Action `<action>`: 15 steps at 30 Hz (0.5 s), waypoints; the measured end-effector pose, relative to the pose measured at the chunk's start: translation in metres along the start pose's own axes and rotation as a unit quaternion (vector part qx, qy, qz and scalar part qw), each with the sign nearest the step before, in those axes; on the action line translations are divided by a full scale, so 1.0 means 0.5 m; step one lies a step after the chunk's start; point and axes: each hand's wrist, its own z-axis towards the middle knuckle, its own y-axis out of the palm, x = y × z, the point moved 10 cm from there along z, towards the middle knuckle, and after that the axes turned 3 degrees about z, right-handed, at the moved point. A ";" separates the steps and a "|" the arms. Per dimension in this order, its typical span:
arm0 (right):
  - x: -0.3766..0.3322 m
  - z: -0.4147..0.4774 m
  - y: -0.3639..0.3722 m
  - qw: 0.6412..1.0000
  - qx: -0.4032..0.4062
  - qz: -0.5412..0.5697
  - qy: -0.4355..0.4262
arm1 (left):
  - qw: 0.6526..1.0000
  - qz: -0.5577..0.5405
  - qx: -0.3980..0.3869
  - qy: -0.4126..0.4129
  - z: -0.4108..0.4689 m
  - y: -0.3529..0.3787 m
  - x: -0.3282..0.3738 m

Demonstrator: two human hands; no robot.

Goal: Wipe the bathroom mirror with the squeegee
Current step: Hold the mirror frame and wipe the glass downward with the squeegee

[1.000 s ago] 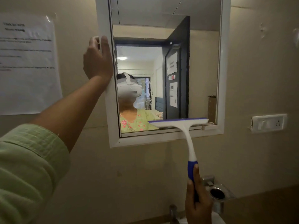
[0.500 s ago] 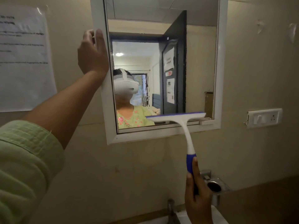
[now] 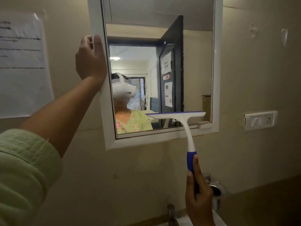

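Blade has crept a little up off the bottom rail since a second ago; otherwise both hands sit as they did. My right hand (image 3: 199, 198) wraps the blue grip of the squeegee (image 3: 179, 115), thumb laid up along the handle. From that grip the white neck rises, and the blade lies level on the mirror (image 3: 195, 62), low and right, just above the grip, seemingly against the glass. My left hand (image 3: 91, 61) clasps the frame (image 3: 96, 17) far up and left of the grip, fingers hooked round its edge. I read this as the turn between strokes. A smeared patch (image 3: 140, 92) sits up-left of the blade. Next move, I judge: lift, reset above that patch, press evenly, draw straight down.
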 end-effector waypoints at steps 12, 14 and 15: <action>-0.061 0.028 -0.027 0.999 0.032 0.002 -0.008 | 1.000 -0.002 -0.008 -0.005 -0.006 -0.008 0.005; -0.081 0.086 -0.029 0.998 0.043 0.044 -0.012 | 1.000 -0.005 -0.017 -0.004 -0.007 -0.005 0.006; -0.095 0.120 -0.024 0.997 0.041 0.058 -0.019 | 1.000 -0.008 -0.021 -0.003 -0.008 -0.004 0.008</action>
